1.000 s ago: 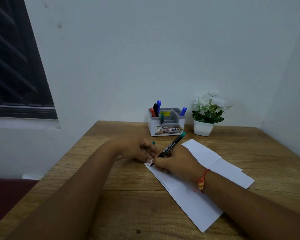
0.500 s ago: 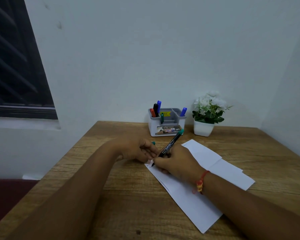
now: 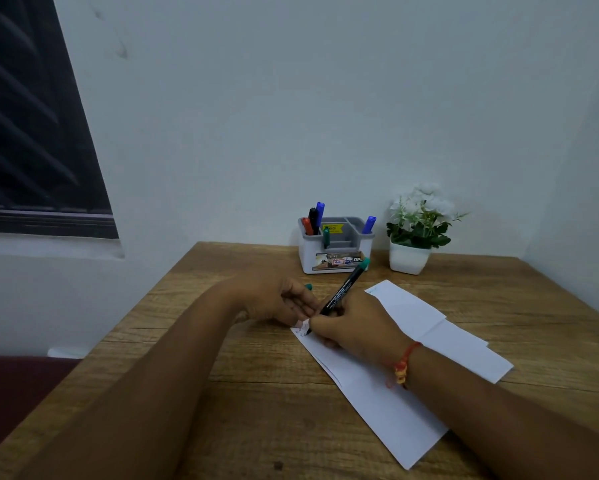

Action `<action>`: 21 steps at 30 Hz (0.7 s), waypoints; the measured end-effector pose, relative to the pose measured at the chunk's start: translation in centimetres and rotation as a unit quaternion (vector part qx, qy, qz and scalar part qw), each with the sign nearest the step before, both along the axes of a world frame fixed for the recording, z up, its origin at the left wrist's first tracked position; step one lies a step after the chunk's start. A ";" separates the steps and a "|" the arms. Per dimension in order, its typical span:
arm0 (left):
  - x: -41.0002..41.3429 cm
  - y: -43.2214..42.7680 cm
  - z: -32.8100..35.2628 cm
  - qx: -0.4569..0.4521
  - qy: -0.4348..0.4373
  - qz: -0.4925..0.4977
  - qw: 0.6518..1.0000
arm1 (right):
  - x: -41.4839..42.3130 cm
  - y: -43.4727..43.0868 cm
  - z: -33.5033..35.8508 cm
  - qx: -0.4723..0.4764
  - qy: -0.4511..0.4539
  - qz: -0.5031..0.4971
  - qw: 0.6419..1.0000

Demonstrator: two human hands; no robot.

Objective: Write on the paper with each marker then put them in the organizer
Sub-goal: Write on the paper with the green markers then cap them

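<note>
Lying crosswise on the grainy wooden counter (image 3: 194, 393), the white paper (image 3: 388, 403) is a long creased sheet with a folded flap at its far side. On its near-left corner rests the right hand (image 3: 357, 330), a red-and-yellow thread bracelet (image 3: 403, 365) at the wrist — its grip is closed round a black marker (image 3: 343, 289) with a green end, tip down on the paper beside small scribbles. Just left, the left hand (image 3: 277, 299) lies curled on the counter, fingertips pinning the paper's corner; a green cap (image 3: 308, 287) pokes out of its closed grip. Farther back against the wall stands the organizer (image 3: 336, 261), a boxy white plastic tub with grey compartments holding red, black, green and two blue markers upright. Beside it to the right — a small white pot of white flowers (image 3: 419, 230).
</note>
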State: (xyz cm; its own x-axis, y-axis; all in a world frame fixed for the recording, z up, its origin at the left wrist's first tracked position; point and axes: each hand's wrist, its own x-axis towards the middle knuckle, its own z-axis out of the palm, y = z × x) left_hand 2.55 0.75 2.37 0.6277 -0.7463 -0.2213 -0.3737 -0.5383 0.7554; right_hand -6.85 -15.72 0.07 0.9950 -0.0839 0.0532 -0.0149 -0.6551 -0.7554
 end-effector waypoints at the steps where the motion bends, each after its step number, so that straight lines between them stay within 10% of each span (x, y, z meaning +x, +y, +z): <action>1: 0.0 0.0 0.0 0.002 -0.002 -0.002 1.000 | 0.0 0.0 0.0 0.006 0.001 0.001 1.000; 21: -0.2 0.0 -0.1 -0.001 0.002 0.004 1.000 | 0.1 -0.3 -0.1 0.027 0.019 -0.009 0.999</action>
State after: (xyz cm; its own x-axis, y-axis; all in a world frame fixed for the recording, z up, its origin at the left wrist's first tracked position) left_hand 2.33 0.74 2.30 0.6326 -0.7418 -0.2229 -0.3660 -0.5399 0.7580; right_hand -6.72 -15.99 -0.07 0.9945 -0.1043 0.0103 -0.0561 -0.6133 -0.7879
